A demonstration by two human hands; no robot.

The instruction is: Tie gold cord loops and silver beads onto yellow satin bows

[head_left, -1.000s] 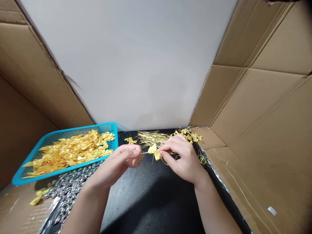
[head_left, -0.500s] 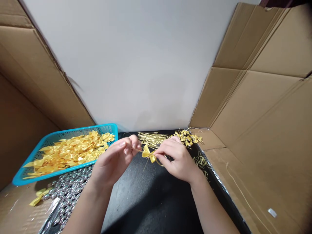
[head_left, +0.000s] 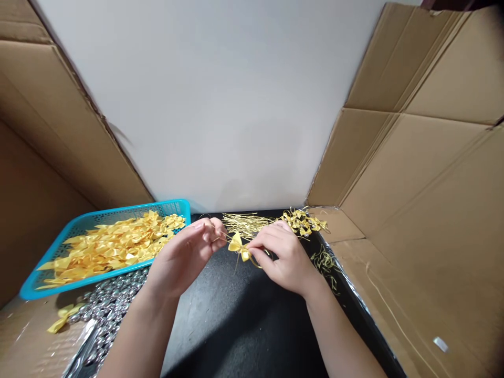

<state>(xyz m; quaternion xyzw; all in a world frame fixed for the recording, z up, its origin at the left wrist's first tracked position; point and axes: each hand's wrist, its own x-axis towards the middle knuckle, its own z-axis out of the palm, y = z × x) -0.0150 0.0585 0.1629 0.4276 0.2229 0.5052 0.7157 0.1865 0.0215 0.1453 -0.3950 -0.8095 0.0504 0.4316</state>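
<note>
Both hands meet over the black table top (head_left: 244,320). My right hand (head_left: 281,257) pinches a small yellow ribbon bow (head_left: 239,245) at its knot. My left hand (head_left: 189,254) has its thumb and fingers pinched together just left of the bow, on a thin gold string that runs to it. A bundle of gold strings (head_left: 246,223) lies just behind the hands. A heap of finished bows with strings (head_left: 303,221) sits at the back right.
A blue mesh tray (head_left: 51,283) full of loose yellow bows (head_left: 114,244) stands at the left. Silver bells (head_left: 106,307) lie in front of it, with one stray bow (head_left: 63,316). Cardboard walls (head_left: 425,157) close in both sides; a white wall is behind.
Both hands have risen slightly and moved left with the bow. The left hand's fingers have pinched up to the string at the bow's left side.
</note>
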